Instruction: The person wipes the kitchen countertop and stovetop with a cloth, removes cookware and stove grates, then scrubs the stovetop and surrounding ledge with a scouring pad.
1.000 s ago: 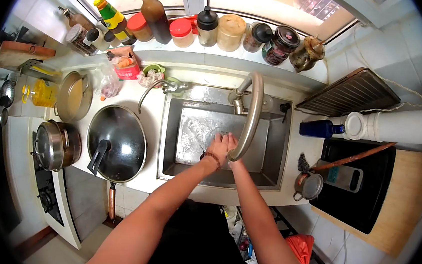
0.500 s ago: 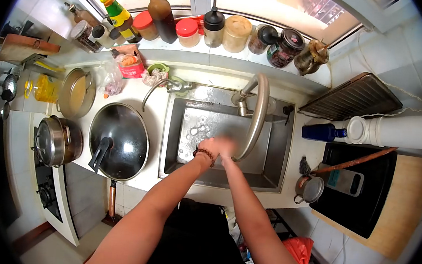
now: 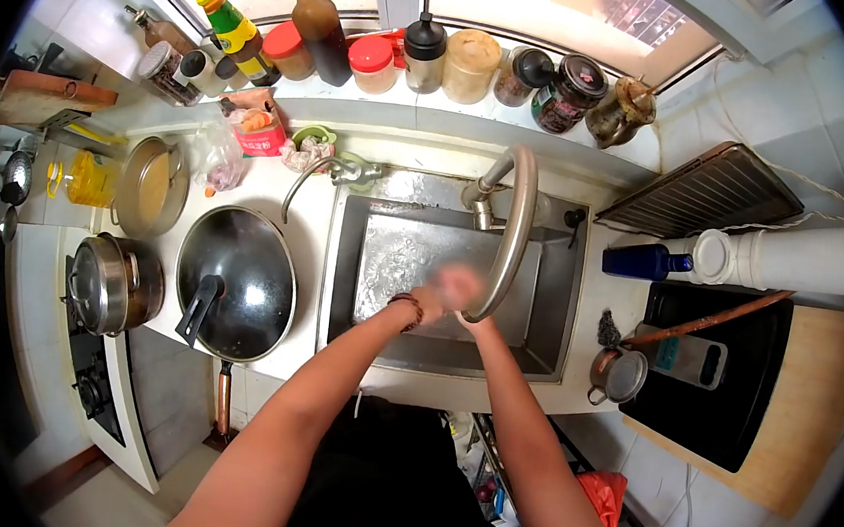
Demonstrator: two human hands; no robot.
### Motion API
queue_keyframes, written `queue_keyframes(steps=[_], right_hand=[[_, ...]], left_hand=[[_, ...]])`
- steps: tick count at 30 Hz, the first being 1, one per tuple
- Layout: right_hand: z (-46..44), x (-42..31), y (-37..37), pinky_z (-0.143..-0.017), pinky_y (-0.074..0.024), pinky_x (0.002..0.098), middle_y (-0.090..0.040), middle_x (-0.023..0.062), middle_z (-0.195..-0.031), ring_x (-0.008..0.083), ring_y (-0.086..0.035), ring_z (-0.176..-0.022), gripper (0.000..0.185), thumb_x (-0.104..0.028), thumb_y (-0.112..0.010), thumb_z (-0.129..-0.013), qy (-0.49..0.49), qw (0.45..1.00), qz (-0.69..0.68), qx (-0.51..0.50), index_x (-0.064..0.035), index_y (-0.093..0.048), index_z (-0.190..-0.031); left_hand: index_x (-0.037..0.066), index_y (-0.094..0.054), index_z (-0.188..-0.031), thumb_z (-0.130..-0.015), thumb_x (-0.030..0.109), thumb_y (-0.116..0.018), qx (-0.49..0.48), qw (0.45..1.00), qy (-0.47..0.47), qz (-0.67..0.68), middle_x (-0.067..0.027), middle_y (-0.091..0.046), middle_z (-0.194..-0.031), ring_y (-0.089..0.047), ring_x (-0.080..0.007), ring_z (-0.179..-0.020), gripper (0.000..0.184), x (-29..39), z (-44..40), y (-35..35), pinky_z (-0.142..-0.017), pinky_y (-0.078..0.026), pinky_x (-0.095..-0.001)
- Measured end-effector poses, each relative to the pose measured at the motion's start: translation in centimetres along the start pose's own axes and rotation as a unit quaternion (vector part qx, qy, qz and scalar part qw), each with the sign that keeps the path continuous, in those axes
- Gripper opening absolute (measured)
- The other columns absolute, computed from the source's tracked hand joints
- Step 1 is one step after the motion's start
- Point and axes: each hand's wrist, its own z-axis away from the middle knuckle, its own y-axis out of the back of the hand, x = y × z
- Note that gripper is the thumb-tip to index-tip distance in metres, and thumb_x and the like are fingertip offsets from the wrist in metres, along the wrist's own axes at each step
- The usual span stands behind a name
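My left hand (image 3: pixel 429 301), with a beaded bracelet (image 3: pixel 408 307) at its wrist, meets my right hand (image 3: pixel 462 285) over the steel sink (image 3: pixel 548 315). Both are smeared by motion, so their fingers do not show clearly. I can make out no object between them. The curved metal faucet (image 3: pixel 520 232) arches down just right of my hands, its mouth close to my right wrist. Wet patches shine on the sink floor left of the hands.
A lidded wok (image 3: pixel 237 282) and a steel pot (image 3: pixel 114 282) stand left. Jars and bottles line the windowsill (image 3: pixel 405 111). On the right are a blue bottle (image 3: pixel 643 263), a small metal pot (image 3: pixel 619 376), a black tray (image 3: pixel 752 393) and a wire rack (image 3: pixel 709 193).
My joined hands have shifted slightly right, closer beneath the faucet's mouth. White foam spots on the sink floor have thinned into a wet sheen.
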Motion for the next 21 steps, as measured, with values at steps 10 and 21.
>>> queue_keyframes(steps=[10, 21], right_hand=[[0.6, 0.6, 0.5, -0.067, -0.0566, 0.0370, -0.074, 0.0073, -0.087, 0.0202, -0.073, -0.079, 0.024, -0.030, -0.071, -0.095, -0.383, 0.848, -0.341, 0.132, -0.0085, -0.075, -0.105], [-1.7, 5.1, -1.3, -0.064, -0.0513, 0.0349, -0.068, 0.0019, -0.081, 0.0133, -0.063, -0.072, 0.014, -0.018, -0.070, -0.093, -0.299, 0.935, -0.109, 0.154, -0.0047, -0.070, -0.088]], left_hand=[[0.007, -0.068, -0.112, -0.083, 0.023, -0.069, 0.347, 0.834, -0.202, -0.378, -0.0133, -0.063, -0.115, -0.062, -0.0327, -0.103, 0.033, 2.5, -0.5, -3.8, -0.079, -0.049, -0.0451], [0.001, -0.077, -0.090, -0.087, 0.018, -0.068, 0.126, 0.930, -0.076, -0.337, -0.0248, -0.076, -0.094, -0.076, -0.0413, -0.090, 0.019, 3.4, -0.6, -0.1, -0.081, -0.063, -0.0474]])
